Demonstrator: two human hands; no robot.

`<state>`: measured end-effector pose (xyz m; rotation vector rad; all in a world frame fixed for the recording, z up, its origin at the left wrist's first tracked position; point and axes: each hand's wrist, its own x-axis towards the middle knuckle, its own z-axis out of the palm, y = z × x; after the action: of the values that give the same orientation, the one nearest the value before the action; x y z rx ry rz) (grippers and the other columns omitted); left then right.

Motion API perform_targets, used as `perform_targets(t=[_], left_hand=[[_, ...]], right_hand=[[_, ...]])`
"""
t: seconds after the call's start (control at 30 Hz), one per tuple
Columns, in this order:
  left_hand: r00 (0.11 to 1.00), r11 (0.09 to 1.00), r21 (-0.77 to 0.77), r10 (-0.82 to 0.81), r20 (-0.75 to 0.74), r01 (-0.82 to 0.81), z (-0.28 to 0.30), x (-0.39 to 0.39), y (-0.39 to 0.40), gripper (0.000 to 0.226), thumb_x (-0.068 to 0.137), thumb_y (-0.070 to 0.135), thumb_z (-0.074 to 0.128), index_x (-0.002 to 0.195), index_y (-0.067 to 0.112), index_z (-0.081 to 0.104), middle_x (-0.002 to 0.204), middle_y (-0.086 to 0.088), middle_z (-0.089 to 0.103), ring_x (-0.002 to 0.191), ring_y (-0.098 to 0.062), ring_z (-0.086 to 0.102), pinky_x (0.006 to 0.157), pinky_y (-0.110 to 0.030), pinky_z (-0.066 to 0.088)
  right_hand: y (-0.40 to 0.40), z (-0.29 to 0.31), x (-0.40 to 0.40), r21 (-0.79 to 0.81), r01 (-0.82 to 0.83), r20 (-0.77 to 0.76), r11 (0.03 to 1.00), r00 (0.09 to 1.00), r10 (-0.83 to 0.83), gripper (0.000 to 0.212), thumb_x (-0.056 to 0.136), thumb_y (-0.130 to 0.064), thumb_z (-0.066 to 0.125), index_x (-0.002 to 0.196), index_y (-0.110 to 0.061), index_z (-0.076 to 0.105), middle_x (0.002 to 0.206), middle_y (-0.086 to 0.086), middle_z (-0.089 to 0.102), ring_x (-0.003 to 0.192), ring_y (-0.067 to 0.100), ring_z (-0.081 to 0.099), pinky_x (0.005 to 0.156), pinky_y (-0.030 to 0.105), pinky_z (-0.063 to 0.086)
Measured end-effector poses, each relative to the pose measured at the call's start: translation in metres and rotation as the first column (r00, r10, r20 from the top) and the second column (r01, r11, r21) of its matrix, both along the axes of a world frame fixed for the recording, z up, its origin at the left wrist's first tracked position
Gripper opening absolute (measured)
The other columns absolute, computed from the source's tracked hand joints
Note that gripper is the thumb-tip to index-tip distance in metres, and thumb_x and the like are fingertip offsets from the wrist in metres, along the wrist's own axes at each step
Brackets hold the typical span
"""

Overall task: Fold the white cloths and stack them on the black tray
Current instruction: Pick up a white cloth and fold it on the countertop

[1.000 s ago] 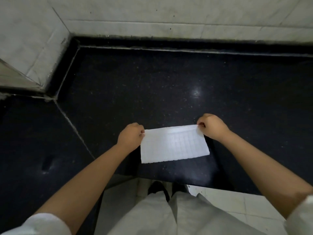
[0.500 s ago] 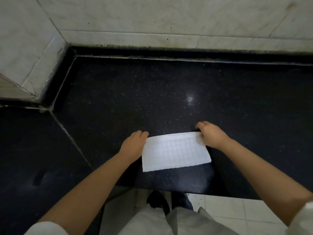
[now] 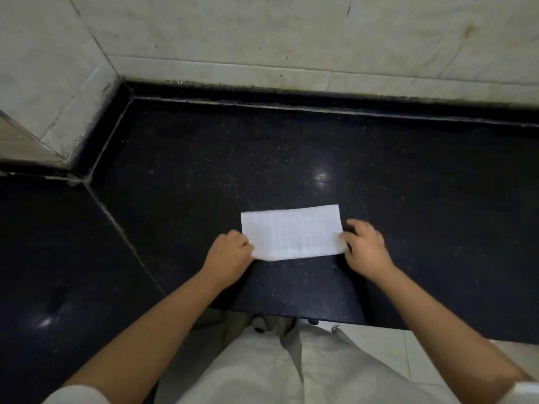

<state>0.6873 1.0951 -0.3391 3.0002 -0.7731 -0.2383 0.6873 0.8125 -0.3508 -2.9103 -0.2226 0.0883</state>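
A white cloth with a faint grid pattern lies folded into a flat rectangle on the black counter, near its front edge. My left hand pinches the cloth's near left corner, which is slightly lifted. My right hand pinches the near right corner, fingers curled over the edge. No black tray and no other cloths are in view.
White tiled walls close the counter at the back and the left corner. A seam runs diagonally across the counter to the left. The front edge is close to my body, with pale floor tiles below.
Both hands have moved from the cloth's far corners to its near corners. The cloth now lies flat on the counter, a bit farther from the front edge.
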Motion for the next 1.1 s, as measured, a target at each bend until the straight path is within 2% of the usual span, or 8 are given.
perform_targets(t=[0.13,0.27,0.37,0.43,0.5,0.67,0.87,1.1], left_hand=[[0.984,0.991,0.011,0.135,-0.114,-0.134,-0.013,-0.019,-0.004,0.028,0.051,0.027,0.091,0.066,0.011,0.074,0.09,-0.009,0.072,0.079,-0.026,0.07,0.056,-0.033,0.055],[0.983,0.98,-0.092,0.18,0.039,-0.176,-0.016,-0.005,-0.014,0.016,0.061,0.018,0.077,0.072,0.007,0.074,0.095,-0.016,0.073,0.083,-0.03,0.072,0.06,-0.036,0.059],[0.971,0.965,-0.106,0.241,0.001,-0.24,-0.019,0.01,-0.031,0.038,0.072,0.016,0.072,0.105,-0.003,0.068,0.122,-0.02,0.063,0.11,-0.033,0.064,0.086,-0.041,0.054],[0.95,0.952,-0.053,0.297,-0.097,-0.303,-0.024,0.015,-0.04,0.054,0.095,0.021,0.048,0.141,-0.003,0.032,0.154,-0.014,0.022,0.143,-0.029,0.024,0.116,-0.04,0.024],[0.902,0.93,0.051,0.366,-0.228,-0.365,-0.027,0.015,-0.044,0.057,0.102,0.03,0.024,0.149,0.007,0.002,0.159,-0.008,-0.008,0.148,-0.021,-0.007,0.12,-0.036,-0.001],[0.872,0.911,0.065,0.41,-0.267,-0.408,-0.035,0.013,-0.044,0.06,0.101,0.036,0.018,0.149,0.009,-0.006,0.158,-0.007,-0.013,0.147,-0.018,-0.011,0.12,-0.035,-0.007],[0.875,0.913,0.044,0.402,-0.271,-0.406,-0.035,0.012,-0.043,0.059,0.101,0.037,0.019,0.149,0.01,-0.003,0.159,-0.007,-0.011,0.147,-0.019,-0.011,0.12,-0.036,-0.007],[0.87,0.9,-0.005,0.421,-0.259,-0.437,-0.029,0.012,-0.04,0.057,0.101,0.035,0.018,0.149,0.011,-0.003,0.159,-0.004,-0.008,0.147,-0.017,-0.009,0.119,-0.04,-0.008]], right_hand=[[0.005,-0.009,-0.018,0.122,0.191,-0.061,0.974,0.981,-0.185,0.026,0.064,0.009,0.071,0.089,0.004,0.07,0.105,0.03,0.064,0.1,0.049,0.059,0.085,0.057,0.046],[0.014,0.001,-0.009,0.076,0.414,-0.238,0.907,0.891,-0.386,0.035,0.088,-0.022,0.055,0.114,0.001,0.057,0.119,0.021,0.056,0.112,0.037,0.049,0.091,0.042,0.042],[0.024,0.002,0.001,0.047,0.464,-0.346,0.884,0.838,-0.422,0.028,0.088,-0.02,0.053,0.104,0.003,0.055,0.112,0.021,0.057,0.102,0.034,0.054,0.08,0.037,0.045],[0.028,0.001,0.005,0.113,0.546,-0.424,0.83,0.782,-0.457,0.019,0.088,-0.013,0.051,0.098,0.003,0.053,0.109,0.023,0.058,0.089,0.031,0.055,0.067,0.032,0.044],[0.032,0.002,0.008,0.183,0.633,-0.501,0.752,0.718,-0.482,0.014,0.087,-0.007,0.051,0.097,0.003,0.052,0.102,0.02,0.058,0.079,0.024,0.05,0.049,0.025,0.035],[0.031,0.001,0.019,0.181,0.75,-0.566,0.637,0.608,-0.556,0.03,0.079,-0.002,0.053,0.055,-0.01,0.037,0.062,0.002,0.042,0.058,0.016,0.043,0.041,0.022,0.028],[0.044,0.009,0.019,0.125,0.624,-0.431,0.771,0.734,-0.525,0.036,0.08,-0.006,0.052,0.053,-0.016,0.029,0.086,0.009,0.048,0.085,0.027,0.053,0.059,0.026,0.037],[0.097,0.057,0.022,0.369,0.327,-0.168,0.87,0.944,-0.283,0.026,0.082,0.002,0.046,0.061,-0.009,0.035,0.064,-0.002,0.036,0.056,0.011,0.036,0.049,0.022,0.028]])
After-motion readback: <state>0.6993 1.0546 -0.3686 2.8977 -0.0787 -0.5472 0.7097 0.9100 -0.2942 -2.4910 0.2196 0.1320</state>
